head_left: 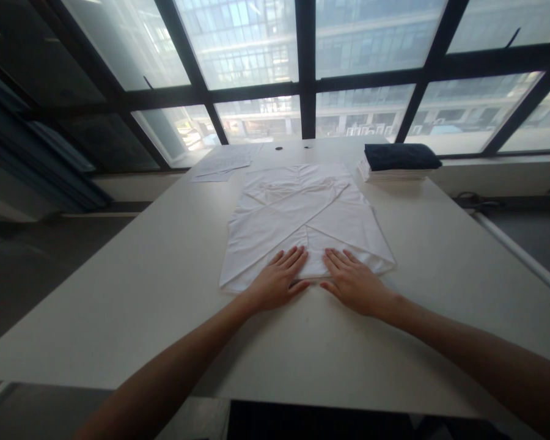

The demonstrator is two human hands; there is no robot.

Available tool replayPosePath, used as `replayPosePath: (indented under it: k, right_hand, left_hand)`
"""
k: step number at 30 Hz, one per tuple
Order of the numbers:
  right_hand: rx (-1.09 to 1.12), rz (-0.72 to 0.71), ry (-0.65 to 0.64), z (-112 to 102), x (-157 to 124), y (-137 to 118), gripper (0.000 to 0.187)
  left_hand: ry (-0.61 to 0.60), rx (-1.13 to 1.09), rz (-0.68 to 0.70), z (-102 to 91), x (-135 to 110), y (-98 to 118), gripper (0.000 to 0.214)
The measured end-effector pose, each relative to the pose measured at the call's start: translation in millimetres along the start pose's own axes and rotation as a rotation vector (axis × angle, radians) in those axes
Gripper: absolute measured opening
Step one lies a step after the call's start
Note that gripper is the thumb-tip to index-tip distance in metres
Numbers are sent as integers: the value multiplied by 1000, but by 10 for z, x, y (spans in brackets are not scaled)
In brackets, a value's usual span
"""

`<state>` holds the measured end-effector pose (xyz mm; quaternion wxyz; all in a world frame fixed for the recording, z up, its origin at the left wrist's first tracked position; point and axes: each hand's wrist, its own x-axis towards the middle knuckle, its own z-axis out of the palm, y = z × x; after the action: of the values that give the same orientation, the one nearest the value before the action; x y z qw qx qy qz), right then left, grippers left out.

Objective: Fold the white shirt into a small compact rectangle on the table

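Note:
A white shirt (302, 214) lies flat in the middle of the white table (119, 305), its two sides folded inward so they cross. My left hand (277, 281) rests flat on the shirt's near hem, fingers stretched out. Beside it my right hand (352, 281) also lies flat on the near hem with fingers extended. Both hands hold nothing and nearly touch each other at the shirt's centre.
A stack of folded clothes (398, 162), dark on top and white beneath, sits at the far right of the table. Paper sheets (224, 164) lie at the far left. Large windows stand behind the table's far edge.

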<state>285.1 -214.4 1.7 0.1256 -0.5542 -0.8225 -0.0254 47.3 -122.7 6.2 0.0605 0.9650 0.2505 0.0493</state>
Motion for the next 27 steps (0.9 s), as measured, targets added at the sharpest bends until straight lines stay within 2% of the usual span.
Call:
replayPosePath:
  k: [8,12,16,19,23,27]
  right_hand:
    - [-32,-16,29,-91,67,8,48]
    - [-10,23,79,-116,98,89,40]
    - [68,134,232,-108,131,230,36]
    - [123,60,313,-84,131,213,38]
    - [175,-165,111,7,103,61,55]
    - [171,-170,5,117,69,7,70]
  left_hand:
    - [-14,19,-43,29,-37,-69,77]
    - [-41,26,-42,16,-67,-125,79]
    - [-17,42,-33,-67,-76,-85,75]
    - [46,57,11,-107,-67,16,72]
    - [9,7,70,-61,-46,116,78]
    - [-22,-26,75,-17,-33,112,82]
